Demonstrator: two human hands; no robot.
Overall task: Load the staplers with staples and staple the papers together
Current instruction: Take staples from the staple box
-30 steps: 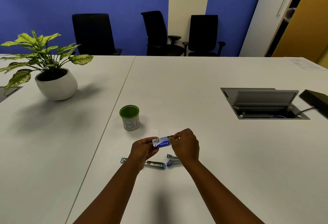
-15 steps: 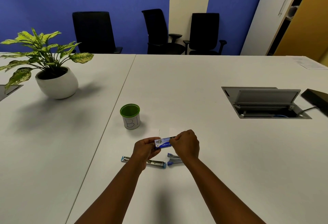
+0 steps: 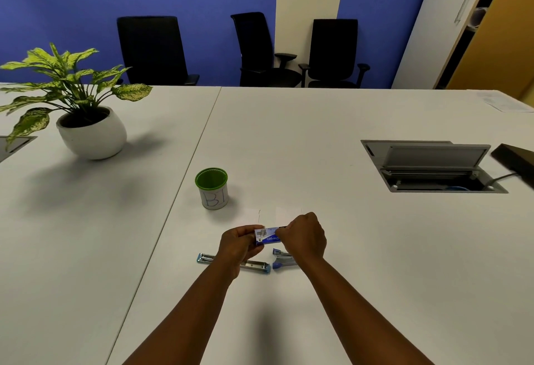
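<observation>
A small blue and white staple box (image 3: pixel 267 236) is held just above the table between both hands. My left hand (image 3: pixel 237 244) grips its left end, and my right hand (image 3: pixel 303 236) pinches its right end with curled fingers. Under the hands lie two small blue and metal staplers: one stapler (image 3: pixel 254 264) is swung open flat, partly hidden by my left hand, and the other stapler (image 3: pixel 281 259) lies to its right under my right wrist. White papers (image 3: pixel 270 214) lie flat on the table just beyond the hands, hard to make out against the white top.
A green-rimmed cup (image 3: pixel 213 188) marked "B1" stands beyond the hands to the left. A potted plant (image 3: pixel 86 130) sits at far left. An open cable hatch (image 3: pixel 430 166) is at right, with a black device (image 3: pixel 517 159) at the right edge. Office chairs (image 3: pixel 332 52) line the far side.
Both hands keep hold of the staple box in about the same spot; the right fingers have shifted slightly on its right end. The staplers have not moved.
</observation>
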